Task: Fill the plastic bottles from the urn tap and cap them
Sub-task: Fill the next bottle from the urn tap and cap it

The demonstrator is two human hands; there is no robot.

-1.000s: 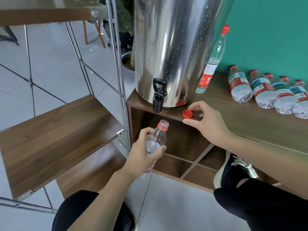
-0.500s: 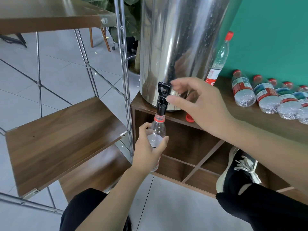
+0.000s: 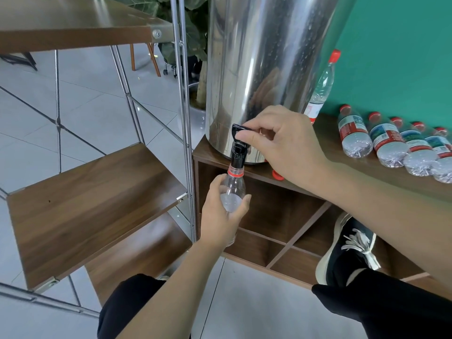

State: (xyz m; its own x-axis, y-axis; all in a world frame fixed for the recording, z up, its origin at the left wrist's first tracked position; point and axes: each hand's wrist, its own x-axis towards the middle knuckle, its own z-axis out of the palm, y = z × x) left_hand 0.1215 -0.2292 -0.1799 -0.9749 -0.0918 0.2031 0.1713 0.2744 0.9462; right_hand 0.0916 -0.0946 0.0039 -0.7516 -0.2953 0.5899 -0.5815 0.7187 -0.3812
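— One bottle (image 3: 233, 192) upright, mouth up beneath the urn tap (image 3: 238, 149)?
— Yes. Left hand (image 3: 221, 218) grips it, hiding its base; right hand (image 3: 285, 143) pinches the tap lever. Red cap (image 3: 277, 175) half hidden.

Bare forearms; black trousers (image 3: 381, 311); black sneaker (image 3: 347, 245), white sole, white laces.

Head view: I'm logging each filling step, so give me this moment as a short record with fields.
bottle in hand: clear plastic bottle, uncapped, mouth right under the tap spout
left hand: left hand grips the bottle body
right hand: right hand pinches the black tap lever
urn: steel urn on the wooden cabinet
loose cap: red cap on the cabinet top, partly hidden by the right hand
other bottles: capped bottles lying at the right
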